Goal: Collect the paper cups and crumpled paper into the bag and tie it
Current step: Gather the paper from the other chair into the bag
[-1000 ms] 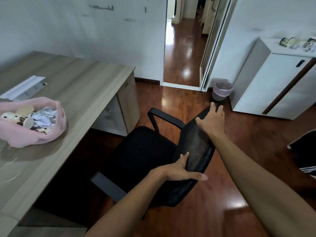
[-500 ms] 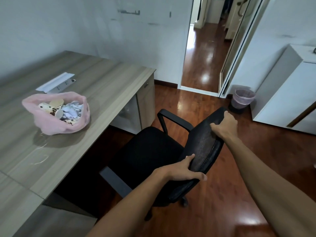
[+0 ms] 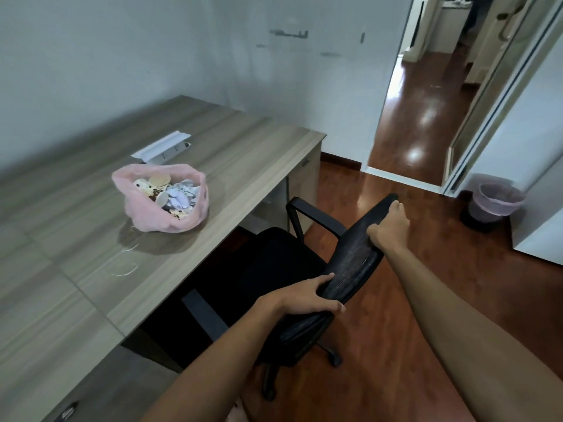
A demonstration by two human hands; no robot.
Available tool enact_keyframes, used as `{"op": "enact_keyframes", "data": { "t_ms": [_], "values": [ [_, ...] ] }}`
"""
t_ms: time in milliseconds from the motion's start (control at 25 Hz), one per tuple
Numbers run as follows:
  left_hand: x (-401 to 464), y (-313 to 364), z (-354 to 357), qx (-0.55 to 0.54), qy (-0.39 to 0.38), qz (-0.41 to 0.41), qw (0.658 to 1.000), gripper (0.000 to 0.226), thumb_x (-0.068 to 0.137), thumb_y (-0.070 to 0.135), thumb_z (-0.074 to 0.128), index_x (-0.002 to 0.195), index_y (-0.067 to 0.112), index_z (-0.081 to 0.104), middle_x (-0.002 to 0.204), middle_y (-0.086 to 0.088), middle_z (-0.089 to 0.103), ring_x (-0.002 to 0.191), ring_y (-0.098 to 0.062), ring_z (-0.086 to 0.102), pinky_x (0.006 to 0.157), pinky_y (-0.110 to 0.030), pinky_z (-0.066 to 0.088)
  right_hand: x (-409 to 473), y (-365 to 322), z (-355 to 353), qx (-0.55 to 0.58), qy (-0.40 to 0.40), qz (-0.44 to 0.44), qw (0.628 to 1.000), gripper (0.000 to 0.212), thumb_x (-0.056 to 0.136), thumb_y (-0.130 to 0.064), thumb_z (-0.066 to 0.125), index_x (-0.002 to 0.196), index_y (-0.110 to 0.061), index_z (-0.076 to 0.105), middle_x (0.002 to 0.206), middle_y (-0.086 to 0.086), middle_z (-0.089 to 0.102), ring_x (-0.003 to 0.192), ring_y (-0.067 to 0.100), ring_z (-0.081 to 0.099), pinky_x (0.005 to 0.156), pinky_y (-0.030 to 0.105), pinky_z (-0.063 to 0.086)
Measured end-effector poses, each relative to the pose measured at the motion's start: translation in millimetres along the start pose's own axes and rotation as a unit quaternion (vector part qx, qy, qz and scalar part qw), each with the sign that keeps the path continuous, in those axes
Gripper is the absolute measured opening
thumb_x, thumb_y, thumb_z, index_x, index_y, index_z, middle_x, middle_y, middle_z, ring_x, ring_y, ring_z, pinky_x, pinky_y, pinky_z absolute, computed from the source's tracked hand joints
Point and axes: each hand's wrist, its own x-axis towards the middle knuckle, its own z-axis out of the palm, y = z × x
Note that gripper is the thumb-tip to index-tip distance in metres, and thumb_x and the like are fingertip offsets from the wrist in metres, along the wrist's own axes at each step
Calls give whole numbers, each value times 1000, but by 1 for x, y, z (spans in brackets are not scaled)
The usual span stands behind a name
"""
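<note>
A pink plastic bag [image 3: 143,217] sits open on the wooden desk [image 3: 243,156], left of centre. Inside it lie patterned paper cups [image 3: 158,191] and white crumpled paper [image 3: 182,197]. Both hands are off the bag and on a black office chair's backrest [image 3: 353,257]. My left hand [image 3: 304,298] grips the backrest's near lower edge, thumb over the front. My right hand [image 3: 390,228] is closed over its far top edge. The chair seat [image 3: 268,263] faces the desk.
A white power strip with a paper sheet [image 3: 164,147] lies on the desk behind the bag. A small lined waste bin [image 3: 495,202] stands on the wood floor beside a white cabinet [image 3: 545,214]. An open doorway [image 3: 420,126] leads to a corridor.
My view has swung left, bringing the bag toward the middle. My right hand went from lying flat on the backrest top to gripping it. The left hand keeps its hold.
</note>
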Motion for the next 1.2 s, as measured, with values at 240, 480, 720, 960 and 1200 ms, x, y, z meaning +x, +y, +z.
{"op": "enact_keyframes", "data": {
  "t_ms": [240, 480, 720, 960, 1200],
  "values": [
    [-30, -24, -67, 27, 109, -24, 993, 98, 60, 55, 72, 149, 31, 40, 143, 3, 49, 123, -11, 51, 100, -24, 42, 12, -64, 69, 39, -34, 1, 999, 74, 77, 1, 69, 141, 5, 33, 150, 19, 31, 134, 37, 38, 101, 36, 45],
    [-53, -55, -114, 76, 225, -67, 969, 88, 61, 54, 68, 145, 36, 46, 112, 3, 64, 104, -11, 60, 87, -24, 51, 14, -133, 139, 71, -81, -5, 994, 93, 82, -3, 71, 155, -4, 13, 165, 7, 8, 147, 30, 23, 108, 32, 37],
    [-53, -54, -132, 137, 266, -56, 953, 80, 57, 52, 64, 134, 31, 60, 57, 4, 59, 57, -10, 59, 64, -31, 54, 27, -153, 160, 43, -78, 0, 996, 91, 84, -3, 69, 156, -7, 14, 165, 5, 9, 148, 29, 20, 111, 35, 34],
    [-41, -52, -139, 162, 292, -41, 942, 44, 58, 48, 64, 93, 22, 67, 44, 6, 41, 46, -8, 47, 67, -32, 54, 34, -158, 158, 32, -63, 5, 997, 84, 87, 2, 61, 156, -8, 15, 165, 4, 10, 148, 29, 19, 111, 35, 34],
    [-32, -49, -140, 173, 303, -27, 937, 32, 56, 41, 65, 82, 26, 52, 42, 6, 41, 44, -11, 48, 59, -30, 50, 30, -149, 158, 51, -75, 16, 996, 85, 89, -3, 60, 157, -13, 12, 165, 2, 9, 149, 29, 19, 114, 31, 28]
  ]
}}
